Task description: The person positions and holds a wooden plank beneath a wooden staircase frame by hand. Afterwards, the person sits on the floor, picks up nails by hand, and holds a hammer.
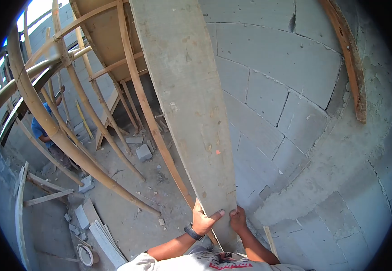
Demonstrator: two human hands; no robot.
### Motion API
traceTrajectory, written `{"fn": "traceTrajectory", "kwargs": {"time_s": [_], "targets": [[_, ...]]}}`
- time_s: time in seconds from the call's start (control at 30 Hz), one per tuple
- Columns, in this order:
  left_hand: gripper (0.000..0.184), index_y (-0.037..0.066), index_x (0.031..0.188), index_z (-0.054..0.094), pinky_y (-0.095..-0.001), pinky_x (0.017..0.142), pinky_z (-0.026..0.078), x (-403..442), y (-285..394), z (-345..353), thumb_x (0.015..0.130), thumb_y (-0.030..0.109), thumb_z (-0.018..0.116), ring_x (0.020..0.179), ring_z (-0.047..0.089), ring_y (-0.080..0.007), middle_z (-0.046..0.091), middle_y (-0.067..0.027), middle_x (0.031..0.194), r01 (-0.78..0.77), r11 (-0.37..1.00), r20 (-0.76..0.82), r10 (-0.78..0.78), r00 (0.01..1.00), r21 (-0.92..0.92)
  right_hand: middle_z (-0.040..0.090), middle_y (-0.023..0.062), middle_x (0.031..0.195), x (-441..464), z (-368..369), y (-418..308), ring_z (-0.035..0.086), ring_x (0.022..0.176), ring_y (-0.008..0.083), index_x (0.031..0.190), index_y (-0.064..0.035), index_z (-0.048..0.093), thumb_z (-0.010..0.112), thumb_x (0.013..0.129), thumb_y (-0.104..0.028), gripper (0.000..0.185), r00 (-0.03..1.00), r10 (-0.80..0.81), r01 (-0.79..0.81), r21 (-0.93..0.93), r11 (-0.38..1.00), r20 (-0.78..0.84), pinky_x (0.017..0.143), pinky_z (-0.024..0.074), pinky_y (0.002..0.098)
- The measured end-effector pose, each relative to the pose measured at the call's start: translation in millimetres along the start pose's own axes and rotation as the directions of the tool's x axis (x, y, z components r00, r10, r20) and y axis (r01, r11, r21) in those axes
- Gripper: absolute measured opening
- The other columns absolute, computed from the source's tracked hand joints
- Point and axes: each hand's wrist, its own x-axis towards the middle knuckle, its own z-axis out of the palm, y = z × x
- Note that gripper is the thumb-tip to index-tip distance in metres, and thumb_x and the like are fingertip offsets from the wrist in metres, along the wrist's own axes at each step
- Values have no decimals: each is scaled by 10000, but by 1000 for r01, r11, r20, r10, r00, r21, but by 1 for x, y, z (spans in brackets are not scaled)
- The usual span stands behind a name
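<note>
A long, wide grey board stands in front of me, running from my chest up to the top of the view. My left hand wraps its left edge near the lower end, with the thumb lying on the face and a dark watch on the wrist. On the opposite edge, my right hand grips the board with bent fingers. A narrow wooden strip runs beside the board's left edge. The board's lowest end meets my shirt, and its far end is cut off by the frame.
Bamboo poles lean across the left. Behind them a person in blue stands by the wall. Grey blocks and a bucket lie on the floor. A block wall with a wooden piece rises at right.
</note>
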Motion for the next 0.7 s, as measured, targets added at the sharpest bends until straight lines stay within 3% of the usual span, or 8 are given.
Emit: {"fn": "traceTrajectory", "kwargs": {"time_s": [0.17,0.23,0.33,0.37,0.5,0.6,0.7], "targets": [[650,4,1309,455,-354,959,485,-5,7,14,762,83,795,1106,591,-200,602,-109,1207,-43,994,-124,30,992,-102,653,32,952,-4,-20,18,598,884,122,1162,3,618,570,919,-655,704,991,57,-61,29,998,118,798,477,301],[587,6,1277,485,-349,951,489,-10,9,20,780,87,787,1086,594,-197,606,-101,1189,-66,995,-159,54,986,-71,654,46,998,-16,-33,22,610,909,129,1173,3,596,599,937,-592,641,989,41,-55,94,994,140,820,483,298],[549,9,1222,522,-340,917,502,-19,-4,29,770,103,819,1052,599,-182,613,-96,1152,-106,991,-277,123,953,77,653,79,1065,-51,-72,45,624,960,141,1208,1,572,654,947,-471,546,982,137,-142,34,989,127,868,490,296],[537,11,1205,530,-336,905,506,-21,-8,33,769,108,828,1038,603,-176,617,-93,1137,-110,986,-315,145,938,126,679,95,1045,-66,-86,49,647,954,149,1150,5,592,696,940,-378,450,978,186,-191,44,981,95,874,506,294],[490,20,1126,553,-305,832,530,-22,-9,55,761,124,863,944,634,-147,662,-72,1051,-153,977,-444,204,872,148,709,68,896,-134,-144,66,672,834,154,1004,-7,638,725,915,-384,398,928,368,-354,-184,917,51,783,531,298],[480,17,1111,558,-299,799,543,-23,-8,60,761,130,867,903,651,-143,688,-72,1016,-138,969,-475,222,851,205,678,36,869,-183,-179,85,612,790,99,983,-16,647,732,920,-341,342,861,508,-466,-369,804,20,732,496,259],[480,10,1111,559,-301,783,550,-23,-13,60,763,132,866,891,660,-145,698,-82,1008,-142,962,-487,241,840,231,685,56,856,-217,-198,89,622,783,111,979,-11,659,741,907,-358,363,831,554,-504,-364,783,40,721,500,272]]}}
